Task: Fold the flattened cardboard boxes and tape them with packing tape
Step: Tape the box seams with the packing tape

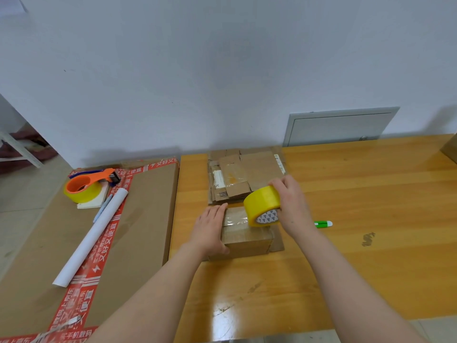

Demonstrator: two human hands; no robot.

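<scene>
A small folded cardboard box (247, 238) stands on the wooden table (358, 206), with a clear strip of tape across its top. My left hand (210, 229) lies flat along the box's left side and top edge, fingers straight. My right hand (290, 201) grips a yellow roll of packing tape (261, 206) held over the box's right end, the tape running from the roll onto the box top. Behind the box lies a stack of flattened cardboard boxes (244, 174).
A green and white cutter (324, 224) lies on the table right of my right hand. On the large carton (148, 219) at left sit an orange tape dispenser with a yellow roll (86, 185), a white paper tube (94, 236) and a pen (102, 207). Another box corner (451, 148) shows far right.
</scene>
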